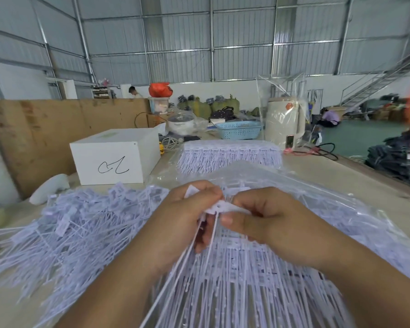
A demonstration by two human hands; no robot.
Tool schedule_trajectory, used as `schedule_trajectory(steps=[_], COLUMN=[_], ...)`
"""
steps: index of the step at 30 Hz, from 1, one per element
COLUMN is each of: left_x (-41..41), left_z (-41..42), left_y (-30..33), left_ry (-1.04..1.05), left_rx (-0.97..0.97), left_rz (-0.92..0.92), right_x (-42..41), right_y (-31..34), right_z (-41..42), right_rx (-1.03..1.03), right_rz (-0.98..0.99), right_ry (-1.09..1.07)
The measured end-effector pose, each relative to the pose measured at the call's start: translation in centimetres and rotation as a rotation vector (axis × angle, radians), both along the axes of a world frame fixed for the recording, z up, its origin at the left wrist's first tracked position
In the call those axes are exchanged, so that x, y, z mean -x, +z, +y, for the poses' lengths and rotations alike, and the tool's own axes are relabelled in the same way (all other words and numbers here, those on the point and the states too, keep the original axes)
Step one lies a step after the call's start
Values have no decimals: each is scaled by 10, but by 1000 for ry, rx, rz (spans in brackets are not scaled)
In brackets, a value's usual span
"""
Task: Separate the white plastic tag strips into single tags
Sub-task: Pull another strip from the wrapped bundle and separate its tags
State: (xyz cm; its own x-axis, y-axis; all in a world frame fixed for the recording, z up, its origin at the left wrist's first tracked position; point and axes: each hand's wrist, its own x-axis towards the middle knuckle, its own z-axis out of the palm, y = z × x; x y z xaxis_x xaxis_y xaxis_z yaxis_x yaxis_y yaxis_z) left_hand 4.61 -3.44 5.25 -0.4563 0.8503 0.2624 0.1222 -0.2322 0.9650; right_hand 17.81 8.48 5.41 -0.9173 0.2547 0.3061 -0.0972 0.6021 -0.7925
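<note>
both hands meet at the middle of the view, above the table (329,176). the left hand (187,216) has its fingers curled round the head of a white tag strip (219,207), and the right hand (258,216) pinches the same strip from the other side, thumb forward and fingers folded in. the two hands almost touch. thin white tails (199,242) hang from the gripped piece down between the wrists toward the viewer.

under the hands lies a stack of unseparated tag strips (246,280) in clear plastic wrap, its tails fanning toward the viewer. left of the hands a loose heap of single tags (81,223) spreads over the table. beyond the hands sits another bundle of strips (230,155), and left of it a white box (115,157) with a black scribble on its front.
</note>
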Motion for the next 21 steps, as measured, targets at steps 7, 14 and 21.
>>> schedule_trajectory(steps=[7, 14, 21], left_x=[-18, 3, -3], left_z=[10, 5, 2], left_y=[-2, 1, -4], left_ry=[181, 169, -153], left_rx=[-113, -156, 40], left_rz=[-4, -365, -102], right_x=[11, 9, 8], right_y=[-7, -7, -14], right_z=[-18, -11, -13], right_rx=[-86, -82, -117], right_rz=[196, 424, 107], right_ry=[-149, -301, -6])
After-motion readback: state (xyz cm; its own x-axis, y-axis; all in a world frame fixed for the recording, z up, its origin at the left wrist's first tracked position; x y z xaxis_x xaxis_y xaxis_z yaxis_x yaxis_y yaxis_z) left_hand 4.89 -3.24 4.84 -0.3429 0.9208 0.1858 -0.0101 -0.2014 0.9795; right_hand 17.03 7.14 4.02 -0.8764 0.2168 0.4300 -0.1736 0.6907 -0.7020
